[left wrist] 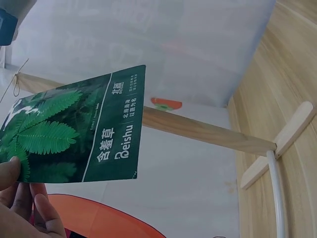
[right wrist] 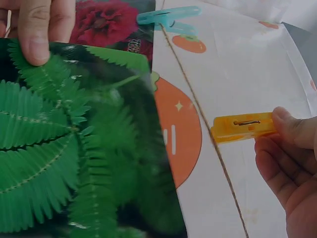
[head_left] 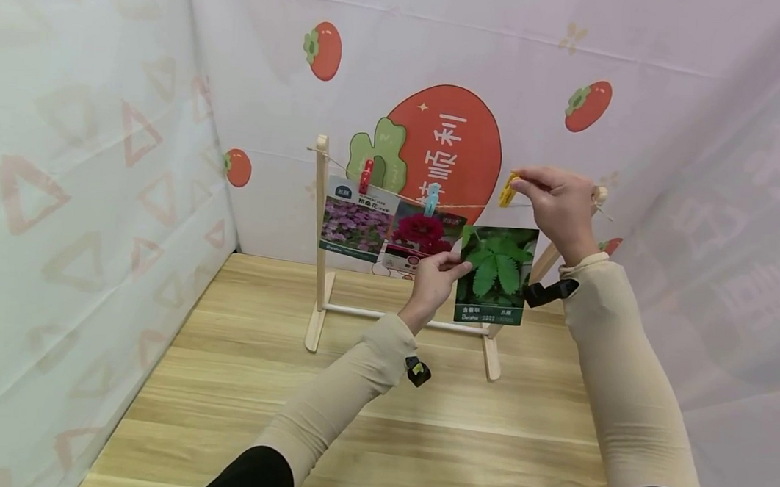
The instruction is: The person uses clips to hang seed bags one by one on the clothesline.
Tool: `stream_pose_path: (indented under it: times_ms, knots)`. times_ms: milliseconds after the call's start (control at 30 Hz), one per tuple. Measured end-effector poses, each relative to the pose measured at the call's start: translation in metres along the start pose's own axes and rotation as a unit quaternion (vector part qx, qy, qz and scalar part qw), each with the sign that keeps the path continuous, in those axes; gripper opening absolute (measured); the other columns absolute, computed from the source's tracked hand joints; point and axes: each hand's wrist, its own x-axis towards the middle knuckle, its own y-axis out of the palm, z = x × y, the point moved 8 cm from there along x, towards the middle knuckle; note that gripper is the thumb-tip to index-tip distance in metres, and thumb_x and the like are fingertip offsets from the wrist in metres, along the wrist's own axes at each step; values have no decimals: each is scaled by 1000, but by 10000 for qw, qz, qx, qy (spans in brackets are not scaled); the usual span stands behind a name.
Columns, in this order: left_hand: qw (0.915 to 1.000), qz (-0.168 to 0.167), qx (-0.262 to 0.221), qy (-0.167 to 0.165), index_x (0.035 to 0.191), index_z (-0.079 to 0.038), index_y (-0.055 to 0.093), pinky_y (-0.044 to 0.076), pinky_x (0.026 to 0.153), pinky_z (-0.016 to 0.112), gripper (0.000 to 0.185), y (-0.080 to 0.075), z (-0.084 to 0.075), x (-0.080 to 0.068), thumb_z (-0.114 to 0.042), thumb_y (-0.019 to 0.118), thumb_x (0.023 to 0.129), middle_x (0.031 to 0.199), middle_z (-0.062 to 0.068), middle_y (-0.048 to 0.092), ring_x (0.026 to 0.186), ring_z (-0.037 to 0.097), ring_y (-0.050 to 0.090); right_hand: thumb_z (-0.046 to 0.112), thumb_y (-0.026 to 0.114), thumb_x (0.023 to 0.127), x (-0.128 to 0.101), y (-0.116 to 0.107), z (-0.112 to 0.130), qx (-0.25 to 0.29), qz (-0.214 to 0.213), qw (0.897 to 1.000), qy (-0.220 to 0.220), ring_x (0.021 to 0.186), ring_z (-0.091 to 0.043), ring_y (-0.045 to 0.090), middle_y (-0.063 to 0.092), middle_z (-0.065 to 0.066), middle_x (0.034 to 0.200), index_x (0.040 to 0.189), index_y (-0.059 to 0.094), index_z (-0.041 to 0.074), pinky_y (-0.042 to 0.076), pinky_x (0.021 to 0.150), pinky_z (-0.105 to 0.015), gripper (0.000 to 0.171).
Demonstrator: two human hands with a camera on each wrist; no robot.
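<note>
My left hand [head_left: 436, 281] pinches the left edge of a green seed packet [head_left: 494, 278] with a leafy plant printed on it, in front of the wooden rack. In the left wrist view the thumb lies on the front of the packet [left wrist: 74, 129]. Up and to the right, my right hand [head_left: 559, 207] pinches a yellow clothespin [head_left: 508, 191] between thumb and fingers. The right wrist view has the tip of the clothespin [right wrist: 242, 127] at the twine [right wrist: 198, 101]; whether it grips the twine I cannot tell. Packet and clothespin are apart.
On the rack's left post [head_left: 320, 225] the twine is tied. A red clothespin [head_left: 365, 176] holds a purple-flower packet [head_left: 354, 223], and a light blue clothespin [head_left: 432, 199] holds a red-flower packet [head_left: 424, 230]. A white crossbar [head_left: 353, 311] joins the feet on the wooden table [head_left: 237, 382].
</note>
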Motion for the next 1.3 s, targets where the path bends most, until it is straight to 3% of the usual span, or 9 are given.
stream_pose_path:
  times_ms: [267, 667, 1033, 1300]
  knots:
    - [9999, 62, -80, -19, 109, -6, 72, 54, 88, 33, 23, 12, -5, 6, -19, 71, 89, 109, 11, 71, 101, 18, 66, 13, 66, 93, -1, 4, -10, -152, 483, 9985, 213, 76, 22, 46, 74, -19, 100, 103, 76, 0, 39, 69, -2, 19]
    - [9990, -140, -376, -170, 108, -7, 72, 53, 92, 38, 23, 12, -3, 11, -20, 71, 89, 107, 10, 72, 102, 19, 67, 12, 64, 94, -5, 9, -18, -180, 898, 9949, 422, 73, 22, 47, 73, -22, 101, 104, 74, -1, 39, 64, -3, 19]
    - [9993, -10, -319, -211, 110, -9, 71, 53, 93, 40, 24, 14, -4, 15, -21, 71, 90, 109, 9, 72, 103, 18, 66, 15, 64, 95, -7, 11, -18, -312, 1385, 9881, 595, 60, -10, 54, 70, -24, 91, 117, 70, 0, 37, 50, -18, 27]
    - [9992, 21, -252, -316, 115, -10, 70, 49, 75, 23, 26, 10, 3, 14, -20, 69, 91, 110, 8, 70, 98, 15, 64, 19, 64, 95, -10, 11, -18, -215, 1436, 9857, 854, 59, 6, 53, 71, -25, 105, 122, 67, 1, 42, 53, -15, 33]
